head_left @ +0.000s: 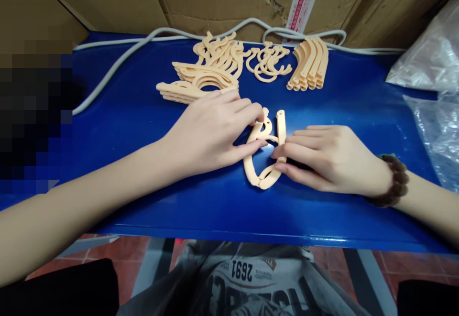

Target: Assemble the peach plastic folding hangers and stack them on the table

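Observation:
Several joined cream plastic pieces (252, 167) form a U-like shape on the blue table, between my two hands. My left hand (215, 132) grips the upper left part of this plastic assembly, thumb below and fingers curled over it. From the right, my right hand (322, 160) pinches the straight right-hand arm of the assembly with thumb and fingers. The arm's upper end, with a small hole, sticks up past my fingers. A small ring-shaped part shows near my left fingertips. The exact contact under my left fingers is partly hidden.
Behind my left hand lie stacked flat cream pieces (179, 91) and a pile of curved ones (218, 53). Cream hooks (268, 62) and curved tubes (310, 65) sit farther right. A white cable (118, 70) runs along the back by cardboard boxes (222, 0). Clear plastic bags (426, 58) lie right.

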A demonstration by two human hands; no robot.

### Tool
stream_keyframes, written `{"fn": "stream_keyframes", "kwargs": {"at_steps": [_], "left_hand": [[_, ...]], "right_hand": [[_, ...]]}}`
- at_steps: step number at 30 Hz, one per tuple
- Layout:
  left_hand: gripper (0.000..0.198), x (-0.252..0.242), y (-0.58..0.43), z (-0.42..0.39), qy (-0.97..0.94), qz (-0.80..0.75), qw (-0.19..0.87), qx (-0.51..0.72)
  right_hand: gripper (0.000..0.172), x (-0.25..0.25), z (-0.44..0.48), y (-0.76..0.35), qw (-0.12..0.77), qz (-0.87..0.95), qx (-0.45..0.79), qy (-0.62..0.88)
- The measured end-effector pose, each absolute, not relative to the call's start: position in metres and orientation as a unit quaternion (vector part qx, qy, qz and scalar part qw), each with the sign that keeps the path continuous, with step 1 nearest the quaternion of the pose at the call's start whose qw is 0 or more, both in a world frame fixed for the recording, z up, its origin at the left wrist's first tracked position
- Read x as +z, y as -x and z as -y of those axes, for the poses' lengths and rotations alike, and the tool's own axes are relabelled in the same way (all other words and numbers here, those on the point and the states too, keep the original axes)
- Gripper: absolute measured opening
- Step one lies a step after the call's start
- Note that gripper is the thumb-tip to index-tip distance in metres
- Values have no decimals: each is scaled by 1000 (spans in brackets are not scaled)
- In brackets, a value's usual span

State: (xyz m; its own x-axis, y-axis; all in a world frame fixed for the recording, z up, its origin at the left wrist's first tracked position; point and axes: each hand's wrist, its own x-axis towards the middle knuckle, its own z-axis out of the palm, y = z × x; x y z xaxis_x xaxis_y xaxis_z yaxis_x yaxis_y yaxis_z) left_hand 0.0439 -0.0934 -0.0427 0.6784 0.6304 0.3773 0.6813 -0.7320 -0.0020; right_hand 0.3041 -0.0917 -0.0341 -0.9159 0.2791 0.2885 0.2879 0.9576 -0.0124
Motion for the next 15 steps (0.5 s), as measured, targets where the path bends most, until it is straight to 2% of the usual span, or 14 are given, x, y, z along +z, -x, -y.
{"fn": "stream_keyframes", "kwargs": {"at_steps": [6, 10, 15], "left_hand": [[26, -40, -41, 92, 915, 357, 20, -185], [24, -38, -38, 87, 924, 341, 27, -171], [26, -39, -34, 83, 926, 334, 56, -166]], "right_hand": [[32, -36, 93, -302, 155, 979, -21, 131], [35, -34, 86, -309, 168, 955, -93, 226], [42, -34, 78, -315, 126, 938, -118, 301]]}}
